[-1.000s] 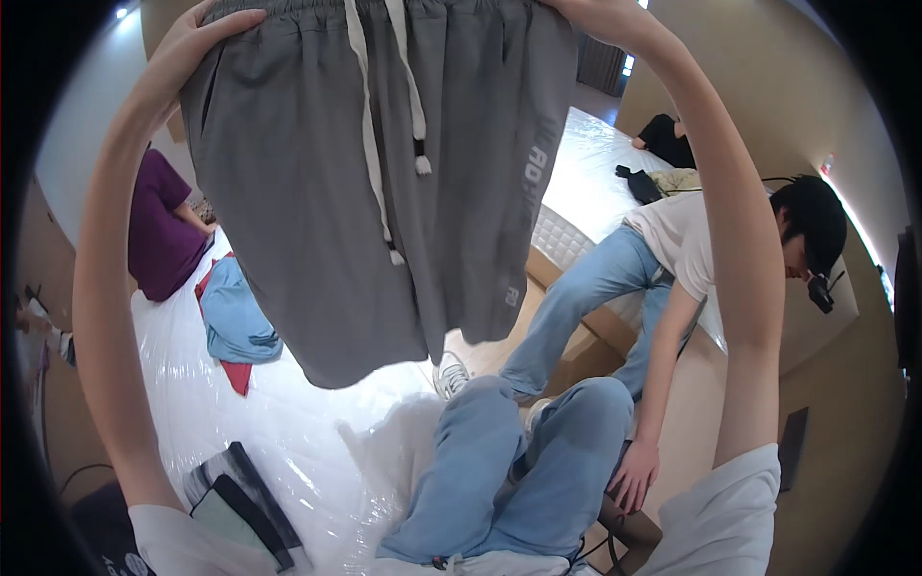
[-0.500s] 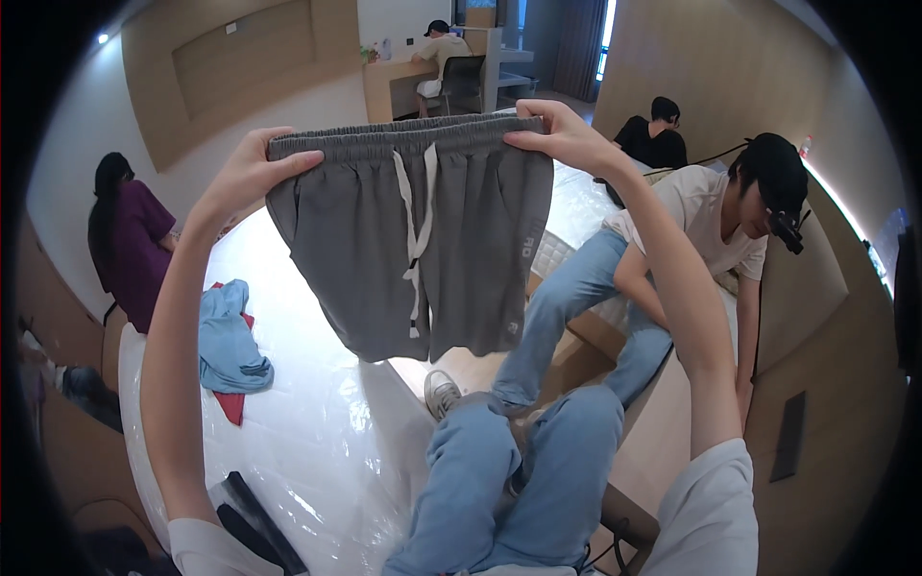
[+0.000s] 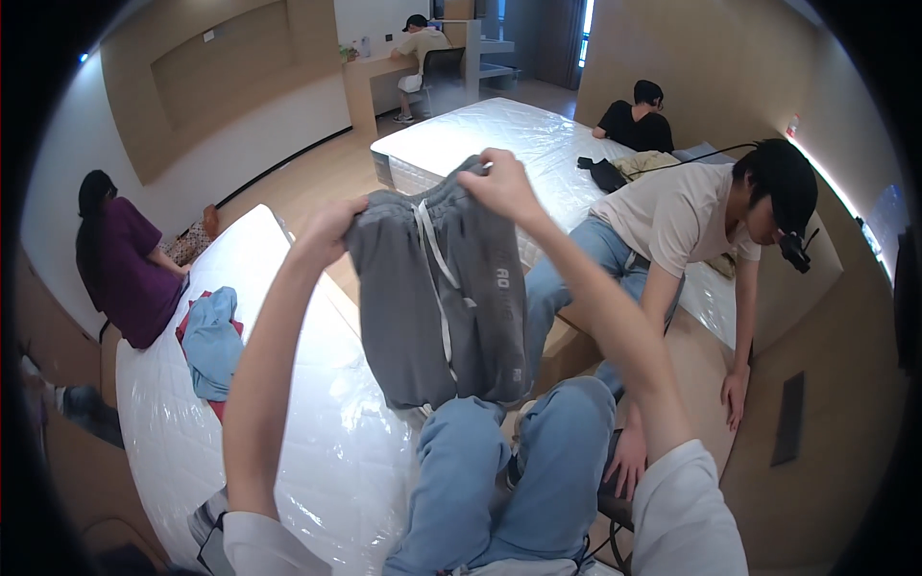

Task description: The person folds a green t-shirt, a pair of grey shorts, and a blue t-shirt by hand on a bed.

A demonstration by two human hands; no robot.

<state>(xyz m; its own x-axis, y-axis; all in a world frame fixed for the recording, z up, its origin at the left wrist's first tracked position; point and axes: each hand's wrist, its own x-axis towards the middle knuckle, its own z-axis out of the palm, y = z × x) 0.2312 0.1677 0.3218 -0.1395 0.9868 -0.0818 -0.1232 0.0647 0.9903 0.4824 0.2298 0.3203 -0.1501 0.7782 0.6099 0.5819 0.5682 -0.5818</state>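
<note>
A pair of grey shorts (image 3: 432,298) with an elastic waistband and a white drawstring hangs upright in front of me. My left hand (image 3: 334,228) pinches the left end of the waistband. At the other end, higher up, my right hand (image 3: 501,192) grips the waistband between thumb and fingers. The waistband dips between the two hands, and pale lettering shows on the right leg. The hem hangs just above my knees, close to my blue jeans (image 3: 466,442). What the fingertips press on behind the cloth is hidden.
A plastic-covered mattress (image 3: 317,422) lies at left, bearing a light blue garment (image 3: 213,336) over a red one. Another wrapped mattress (image 3: 480,134) is farther back. A person in a cap (image 3: 691,211) leans close on my right. Others sit at left, at a desk and behind the far mattress.
My hands have come closer together and lower, so the stretched waistband now sags and the shorts look narrower and turned. The person at right has reached a hand down near my right leg.
</note>
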